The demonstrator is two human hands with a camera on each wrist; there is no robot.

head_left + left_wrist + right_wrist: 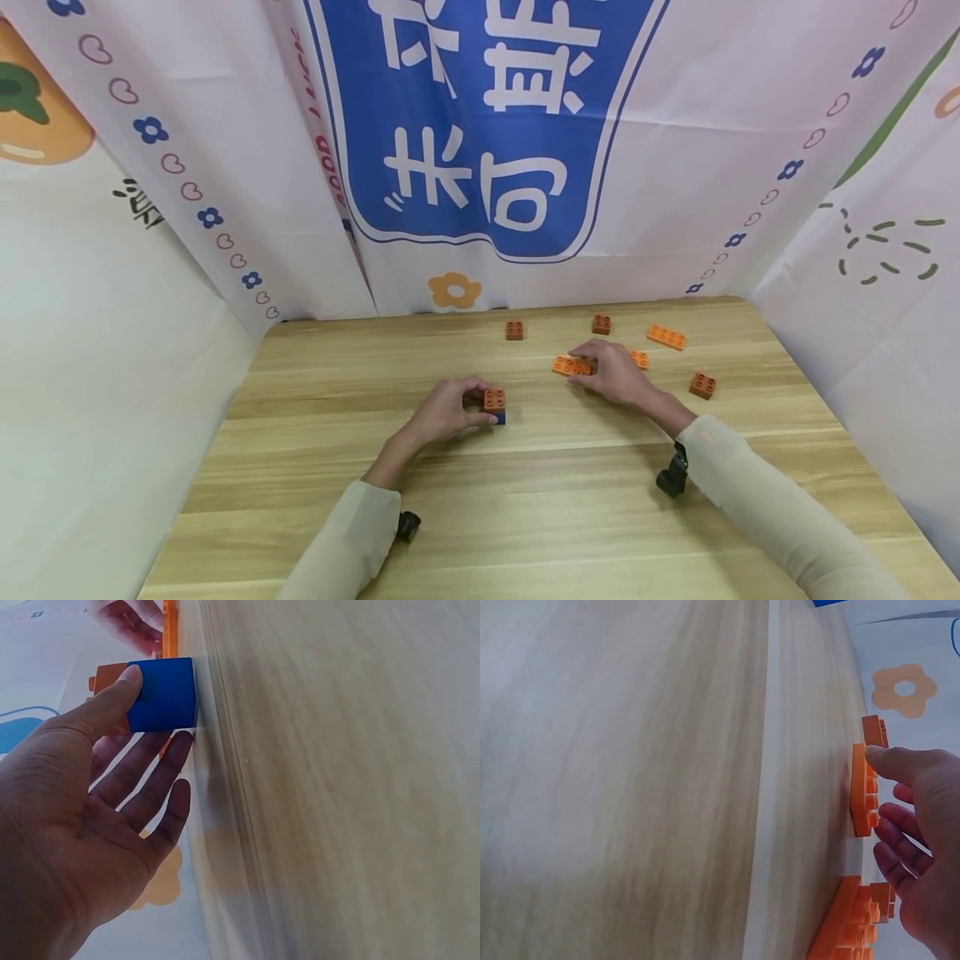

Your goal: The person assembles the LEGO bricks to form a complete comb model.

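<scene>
My left hand [441, 410] holds a small stack between thumb and fingers: a reddish-brown toy building brick [494, 399] on top of a blue brick [163, 696]. In the left wrist view the thumb lies against the seam of the two bricks, and the other fingers spread below. To the right and a little farther back, my right hand [617, 373] pinches a long, low orange brick [567, 365] with studs facing up. The right wrist view has the thumb on one end of that orange brick; the far fingertips are partly hidden.
Beyond my hands lie two brown bricks, one at the back middle [514, 331] and another brick [602, 324] to its right. A long orange brick [667, 337] rests farther right. Another orange brick [640, 359] is partly covered by my right hand, near a brown brick [702, 385].
</scene>
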